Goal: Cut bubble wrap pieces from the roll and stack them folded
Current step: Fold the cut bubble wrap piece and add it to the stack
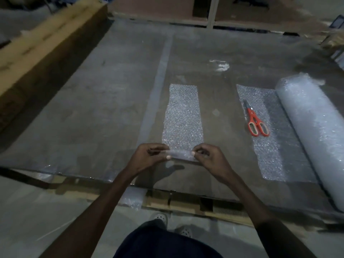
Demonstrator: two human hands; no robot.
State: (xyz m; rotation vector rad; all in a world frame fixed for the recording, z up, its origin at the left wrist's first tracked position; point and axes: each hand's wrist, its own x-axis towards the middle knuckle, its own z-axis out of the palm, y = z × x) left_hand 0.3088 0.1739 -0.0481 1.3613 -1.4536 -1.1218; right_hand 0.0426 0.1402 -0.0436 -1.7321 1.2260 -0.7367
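A cut strip of bubble wrap (pixel 182 116) lies lengthwise on the grey table, running away from me. Its near end is lifted and curled over. My left hand (pixel 149 157) pinches that near edge at its left corner. My right hand (pixel 206 157) pinches the right corner of the same edge. The bubble wrap roll (pixel 312 131) lies along the right side, with a loose flap (pixel 268 146) spread flat beside it. Orange-handled scissors (pixel 256 121) rest shut on that flap.
The table (pixel 93 108) has a pale stripe running front to back left of the strip. A long cardboard box (pixel 37 45) lies along the left edge. A white scrap (pixel 220 65) sits farther back. My shoes show below the table's front edge.
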